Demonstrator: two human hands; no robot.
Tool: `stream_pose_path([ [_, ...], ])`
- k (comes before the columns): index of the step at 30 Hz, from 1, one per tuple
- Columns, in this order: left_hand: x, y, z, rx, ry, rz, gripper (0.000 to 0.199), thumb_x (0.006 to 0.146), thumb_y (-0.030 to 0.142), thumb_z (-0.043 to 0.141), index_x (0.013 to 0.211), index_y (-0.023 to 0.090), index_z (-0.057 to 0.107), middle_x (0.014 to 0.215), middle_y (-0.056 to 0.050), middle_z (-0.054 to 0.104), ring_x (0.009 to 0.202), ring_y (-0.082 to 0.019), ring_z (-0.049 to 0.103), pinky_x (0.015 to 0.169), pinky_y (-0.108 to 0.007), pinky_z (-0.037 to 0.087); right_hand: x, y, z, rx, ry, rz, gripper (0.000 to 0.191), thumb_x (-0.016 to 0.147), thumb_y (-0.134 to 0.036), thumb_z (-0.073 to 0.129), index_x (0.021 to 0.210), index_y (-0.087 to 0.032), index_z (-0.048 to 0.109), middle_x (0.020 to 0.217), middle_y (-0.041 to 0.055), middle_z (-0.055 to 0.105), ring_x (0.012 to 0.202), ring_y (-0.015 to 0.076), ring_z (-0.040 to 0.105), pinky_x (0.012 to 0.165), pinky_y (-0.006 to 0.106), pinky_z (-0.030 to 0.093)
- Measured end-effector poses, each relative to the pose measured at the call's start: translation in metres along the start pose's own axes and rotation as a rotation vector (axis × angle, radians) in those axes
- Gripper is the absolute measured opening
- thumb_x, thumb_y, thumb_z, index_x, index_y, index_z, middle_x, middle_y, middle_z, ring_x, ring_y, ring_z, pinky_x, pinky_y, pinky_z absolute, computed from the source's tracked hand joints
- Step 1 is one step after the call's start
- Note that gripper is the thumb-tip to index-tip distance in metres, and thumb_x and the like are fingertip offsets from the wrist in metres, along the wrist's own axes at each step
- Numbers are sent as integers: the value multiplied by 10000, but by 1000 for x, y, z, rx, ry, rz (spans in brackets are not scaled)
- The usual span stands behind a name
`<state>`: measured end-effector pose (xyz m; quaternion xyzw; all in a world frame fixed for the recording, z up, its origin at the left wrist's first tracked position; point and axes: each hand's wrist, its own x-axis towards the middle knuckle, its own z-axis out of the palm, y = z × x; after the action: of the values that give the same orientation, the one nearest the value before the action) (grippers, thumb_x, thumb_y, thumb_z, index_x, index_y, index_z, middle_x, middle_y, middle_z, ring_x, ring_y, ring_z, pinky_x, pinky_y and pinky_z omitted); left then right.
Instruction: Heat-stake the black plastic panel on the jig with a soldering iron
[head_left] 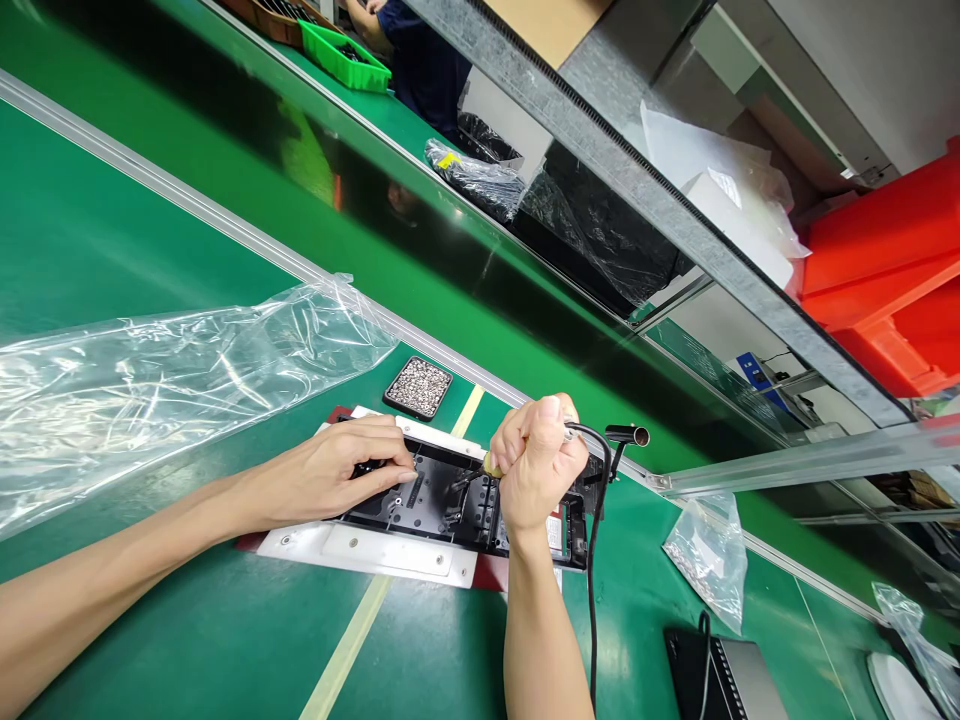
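A black plastic housing (442,490) with ribs and posts lies in a white fixture (390,555) on the green bench. My right hand (538,455) is closed in a fist around the yellowish handle of a soldering iron (491,466), whose cord runs out past the wrist. Its thin tip points down and left into the housing, near a post. My left hand (360,465) rests over the housing's left part, fingers curled and thumb close to the fingertips; whatever is between them is too small to make out.
Small metal pieces fill a black tray (420,387) behind the fixture. Clear plastic sheeting (187,380) covers the left bench. A tube-shaped iron holder (626,437) stands right of the housing, near a plastic bag (709,550). Across the divider, a person (424,60) sits by a green bin (345,60).
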<state>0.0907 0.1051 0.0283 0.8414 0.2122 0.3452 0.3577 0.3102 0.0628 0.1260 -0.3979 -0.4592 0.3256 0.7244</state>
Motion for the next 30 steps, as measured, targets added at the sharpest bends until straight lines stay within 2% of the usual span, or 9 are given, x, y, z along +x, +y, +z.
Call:
stream_pose_path([
  [9, 0, 1, 0, 3, 7, 2, 324, 1247, 361, 651, 1017, 234, 841, 946, -17, 794, 873, -190, 710, 875, -327, 526, -1, -1, 0, -47, 11, -11, 698, 1092, -716, 808, 726, -267, 419, 539, -106, 400, 401, 68, 364, 335, 172, 364],
  [30, 0, 2, -1, 0, 2, -2, 310, 1243, 351, 661, 1014, 236, 836, 940, -6, 784, 867, -181, 704, 866, -319, 514, -2, -1, 0, -35, 6, 7, 679, 1098, -695, 807, 737, -272, 417, 546, -107, 389, 408, 69, 353, 338, 175, 346],
])
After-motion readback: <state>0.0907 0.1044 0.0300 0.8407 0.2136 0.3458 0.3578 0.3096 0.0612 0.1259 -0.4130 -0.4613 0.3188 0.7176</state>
